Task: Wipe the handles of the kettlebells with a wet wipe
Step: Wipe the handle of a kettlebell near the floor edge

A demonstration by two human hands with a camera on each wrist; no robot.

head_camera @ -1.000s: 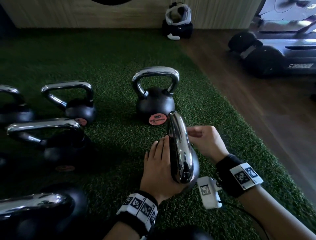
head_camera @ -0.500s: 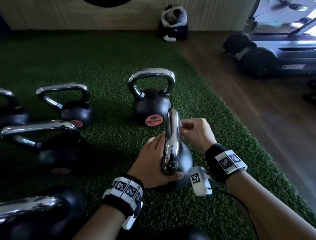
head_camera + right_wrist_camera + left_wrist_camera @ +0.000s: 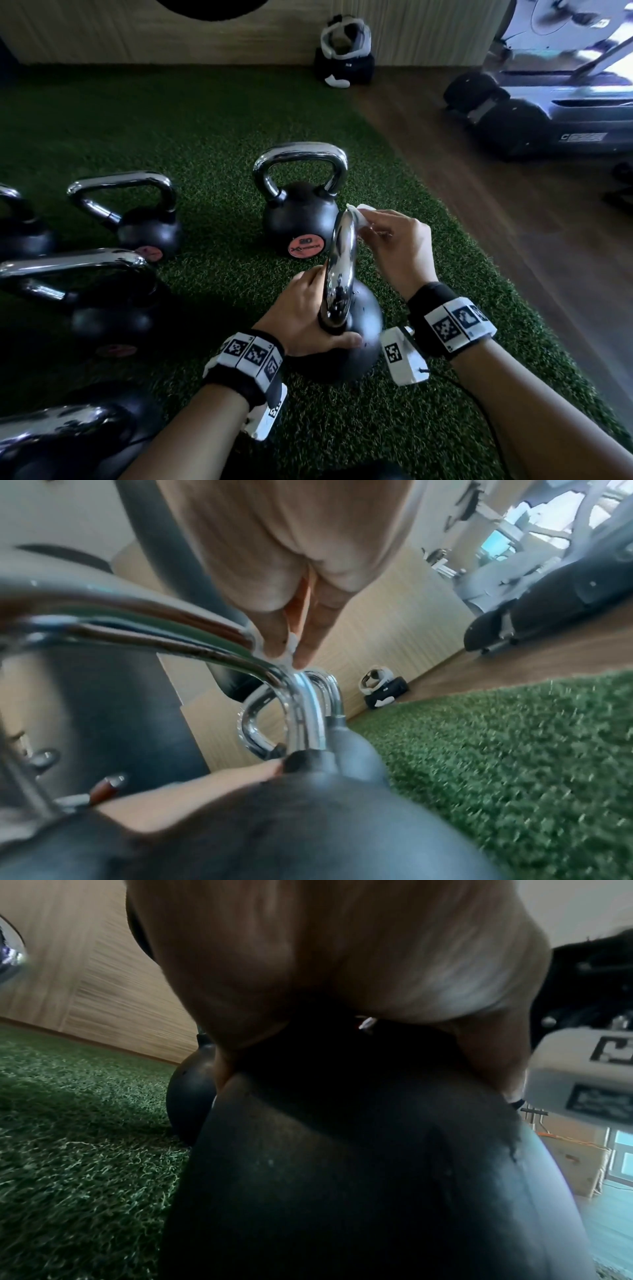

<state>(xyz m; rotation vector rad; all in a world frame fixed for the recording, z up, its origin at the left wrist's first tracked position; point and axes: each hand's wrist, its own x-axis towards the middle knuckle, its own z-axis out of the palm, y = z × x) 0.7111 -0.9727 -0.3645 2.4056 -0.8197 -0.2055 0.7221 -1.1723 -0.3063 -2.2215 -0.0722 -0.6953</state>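
A black kettlebell (image 3: 359, 329) with a chrome handle (image 3: 340, 263) stands on the green turf right in front of me. My left hand (image 3: 308, 318) grips it at the near base of the handle, thumb across the ball. My right hand (image 3: 394, 246) pinches a small white wet wipe (image 3: 361, 214) and presses it on the far top bend of the handle. In the right wrist view the fingertips (image 3: 304, 653) squeeze the wipe (image 3: 291, 642) against the chrome handle (image 3: 205, 642). The left wrist view shows my palm (image 3: 342, 961) on the black ball (image 3: 342, 1164).
Another kettlebell with a pink label (image 3: 301, 205) stands just behind. Several more kettlebells (image 3: 137, 212) stand to the left and near left. A wooden floor (image 3: 513, 222) borders the turf on the right, with a treadmill (image 3: 548, 102) beyond. A black and white bag (image 3: 346, 51) sits by the wall.
My right hand has slid the wipe up along the handle to its far top bend. The left hand has kept its hold on the kettlebell.
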